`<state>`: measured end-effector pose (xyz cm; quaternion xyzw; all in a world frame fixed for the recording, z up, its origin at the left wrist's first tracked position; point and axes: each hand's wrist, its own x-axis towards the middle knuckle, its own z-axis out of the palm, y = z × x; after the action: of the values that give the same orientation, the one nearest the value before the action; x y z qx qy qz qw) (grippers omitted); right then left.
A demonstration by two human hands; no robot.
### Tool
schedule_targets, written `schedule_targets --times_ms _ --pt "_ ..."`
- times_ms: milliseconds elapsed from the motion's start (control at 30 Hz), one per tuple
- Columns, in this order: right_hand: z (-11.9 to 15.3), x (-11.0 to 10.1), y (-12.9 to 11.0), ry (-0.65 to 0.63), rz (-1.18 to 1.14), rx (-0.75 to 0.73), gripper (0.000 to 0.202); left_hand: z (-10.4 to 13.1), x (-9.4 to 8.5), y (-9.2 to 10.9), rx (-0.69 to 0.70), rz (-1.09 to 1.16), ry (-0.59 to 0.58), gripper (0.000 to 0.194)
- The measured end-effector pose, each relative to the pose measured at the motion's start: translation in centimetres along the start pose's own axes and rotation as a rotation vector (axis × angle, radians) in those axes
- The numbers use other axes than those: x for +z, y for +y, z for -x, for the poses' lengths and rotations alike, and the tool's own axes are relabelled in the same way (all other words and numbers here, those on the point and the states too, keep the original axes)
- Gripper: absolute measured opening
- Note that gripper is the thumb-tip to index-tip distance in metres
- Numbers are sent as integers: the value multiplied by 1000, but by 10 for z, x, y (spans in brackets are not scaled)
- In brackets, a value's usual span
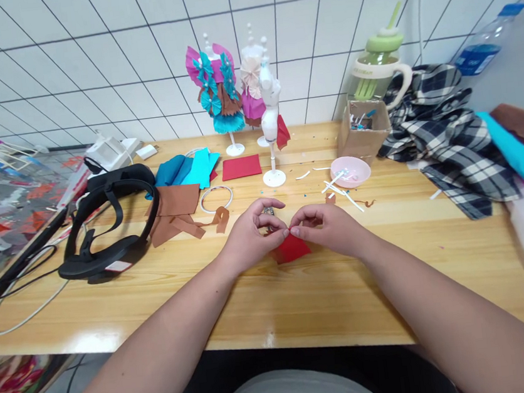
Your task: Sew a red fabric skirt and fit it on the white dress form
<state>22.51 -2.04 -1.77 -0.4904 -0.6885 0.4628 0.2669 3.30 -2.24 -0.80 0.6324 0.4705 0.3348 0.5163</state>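
Observation:
Both of my hands meet over the middle of the wooden table. A small piece of red fabric (pixel 293 249) hangs from their fingertips, its top edge pinched on both sides. My left hand (pixel 257 230) is closed, thumb and fingers on the fabric's upper left. From the other side my right hand (pixel 325 226) pinches the same edge with thumb and forefinger. A small metallic item (pixel 269 213) shows partly behind my left fingers; its kind is hidden. Just beyond my hands stands a bare white mini mannequin (pixel 272 113) on a round base.
Dressed mannequins (pixel 219 88) stand at the wall. A black headset (pixel 109 226), brown fabric (pixel 177 201), a hoop (pixel 216 199) and folded red cloth (pixel 241 167) lie left. On the right are a pink bowl (pixel 359 176), white strips, a cardboard box (pixel 363 131) and a plaid garment (pixel 448 131).

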Motion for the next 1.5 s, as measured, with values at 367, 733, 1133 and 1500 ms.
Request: schedule_targets --times_ms 367,733,1133,1500 --pt "-8 -7 13 100 -207 179 23 -8 -7 -17 15 -16 -46 38" --pt "-7 -10 10 60 -237 266 27 -14 -25 -19 197 -783 155 25" --pt "-10 -3 16 107 -259 195 31 -12 -18 -14 5 -394 81 23" --pt "-8 -22 18 416 241 -32 28 -8 -37 -5 -31 -88 77 29"
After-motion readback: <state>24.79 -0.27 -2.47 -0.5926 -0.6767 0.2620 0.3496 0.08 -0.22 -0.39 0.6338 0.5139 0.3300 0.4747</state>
